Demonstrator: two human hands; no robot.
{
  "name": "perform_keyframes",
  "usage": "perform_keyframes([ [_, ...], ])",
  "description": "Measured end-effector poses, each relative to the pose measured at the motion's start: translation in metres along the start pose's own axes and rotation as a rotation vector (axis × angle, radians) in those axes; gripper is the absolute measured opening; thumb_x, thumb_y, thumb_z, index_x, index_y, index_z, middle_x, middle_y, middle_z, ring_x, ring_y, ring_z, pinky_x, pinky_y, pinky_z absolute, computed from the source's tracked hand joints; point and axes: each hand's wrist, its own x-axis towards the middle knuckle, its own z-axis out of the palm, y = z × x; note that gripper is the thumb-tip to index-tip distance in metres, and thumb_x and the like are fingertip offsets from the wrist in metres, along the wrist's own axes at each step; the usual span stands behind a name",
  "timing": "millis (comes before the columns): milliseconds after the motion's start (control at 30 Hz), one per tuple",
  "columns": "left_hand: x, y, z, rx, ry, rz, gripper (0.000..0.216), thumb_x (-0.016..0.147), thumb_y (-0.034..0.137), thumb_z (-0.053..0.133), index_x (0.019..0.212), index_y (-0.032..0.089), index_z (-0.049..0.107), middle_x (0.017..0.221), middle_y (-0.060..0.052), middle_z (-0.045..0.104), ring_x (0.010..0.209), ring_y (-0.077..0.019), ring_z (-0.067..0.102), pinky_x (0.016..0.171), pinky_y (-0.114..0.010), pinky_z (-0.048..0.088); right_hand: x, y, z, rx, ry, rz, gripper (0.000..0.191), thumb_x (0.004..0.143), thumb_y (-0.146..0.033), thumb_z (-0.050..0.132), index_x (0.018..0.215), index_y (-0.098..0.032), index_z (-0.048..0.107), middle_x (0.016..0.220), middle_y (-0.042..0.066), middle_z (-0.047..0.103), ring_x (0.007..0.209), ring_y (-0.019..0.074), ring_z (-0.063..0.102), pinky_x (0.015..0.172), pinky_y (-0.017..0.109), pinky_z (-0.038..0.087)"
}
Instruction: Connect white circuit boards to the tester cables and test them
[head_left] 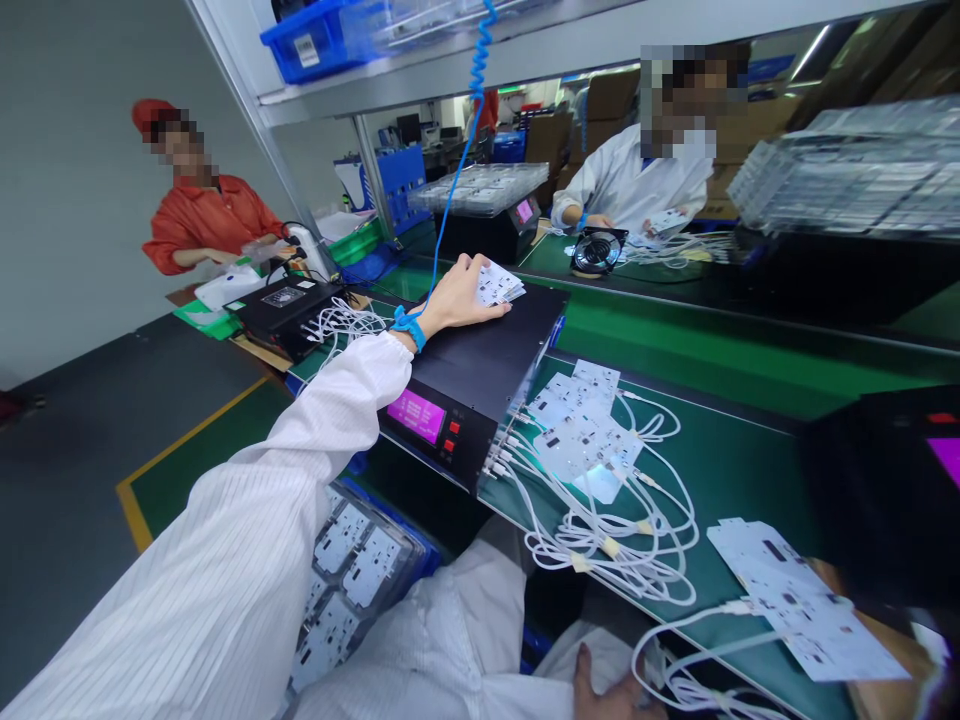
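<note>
Stretched forward over a black tester box (480, 350), my left hand (459, 298) has its thumb and fingers around the edges of a small stack of white circuit boards (501, 284). A blue wrist strap (409, 328) with a coiled cord circles that wrist. My right hand (615, 695) is low at the bottom edge, partly cut off, thumb and fingers apart with nothing visible in them. It is close to white cables (675, 665), which lead to white boards (802, 600) at the right. More white boards (589, 440) lie beside the box, among cables plugged into its side.
A tray of white boards (352, 560) sits low, below the bench's front edge. Another black box (885, 480) stands at the right, and one more (285, 305) at the left. A shelf (450, 80) crosses overhead. Two co-workers sit beyond; stacked clear trays (847, 180) stand far right.
</note>
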Motion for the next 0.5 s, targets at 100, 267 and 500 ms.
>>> perform_keyframes([
  [100, 0.0, 0.0, -0.001, 0.008, -0.024, -0.01, 0.075, 0.076, 0.051, 0.081, 0.132, 0.014, 0.048, 0.131, -0.019, 0.05, 0.117, -0.0372, 0.063, 0.106, -0.048, 0.051, 0.0, 0.002, 0.004, 0.028, 0.024, 0.005, 0.096, 0.092, -0.08, 0.033, 0.159, -0.013, 0.043, 0.132, 0.037, 0.056, 0.111, 0.0532, 0.063, 0.09, 0.066, 0.053],
  [267, -0.001, 0.001, -0.002, 0.02, -0.021, -0.002, 0.076, 0.077, 0.054, 0.08, 0.134, 0.013, 0.048, 0.133, -0.02, 0.051, 0.117, -0.0371, 0.063, 0.106, -0.048, 0.05, 0.002, 0.005, 0.006, 0.001, -0.025, 0.021, 0.1, 0.09, -0.083, 0.033, 0.159, -0.011, 0.043, 0.13, 0.037, 0.056, 0.109, 0.0528, 0.064, 0.091, 0.065, 0.053],
  [500, -0.001, 0.0, -0.003, 0.029, -0.019, 0.002, 0.073, 0.081, 0.059, 0.076, 0.134, 0.016, 0.05, 0.131, -0.02, 0.053, 0.122, -0.037, 0.061, 0.111, -0.048, 0.047, 0.0, 0.001, -0.004, -0.007, -0.024, -0.001, 0.1, 0.091, -0.083, 0.031, 0.162, -0.013, 0.038, 0.13, 0.034, 0.056, 0.107, 0.0511, 0.065, 0.09, 0.063, 0.054],
])
